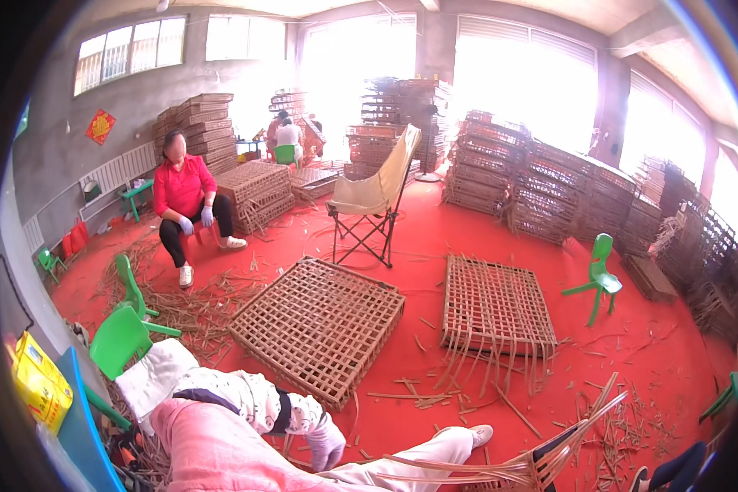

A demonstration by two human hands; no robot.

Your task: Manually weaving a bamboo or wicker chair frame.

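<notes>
- My own hands aren't in the shot, so I can't tell whether the fingers are open, closed or gripping anything.
- The thing nearest me is the strips (541, 467), a fanned bundle at the bottom edge, well to the right of and nearer me than the crate (318, 328). Their loose ends splay up and away.
- I'd say the trick here is keeping that fan flat and in order: take one strip at a time and hold the rest down so they don't cross.
- A co-worker's gloved hand (328, 443) is down at the floor (435, 246) just on my side of the crate, with a white trouser leg stretching toward the strips. Best swing long ends away from that side.
- The panel (494, 307) to the right of the crate is half woven, with loose tails hanging off its near edge. It's a handy reference for even spacing.
- Scraps (418, 399) litter the floor between crate and strips, and I'd guess they snag easily, so lift strips rather than drag them.
</notes>
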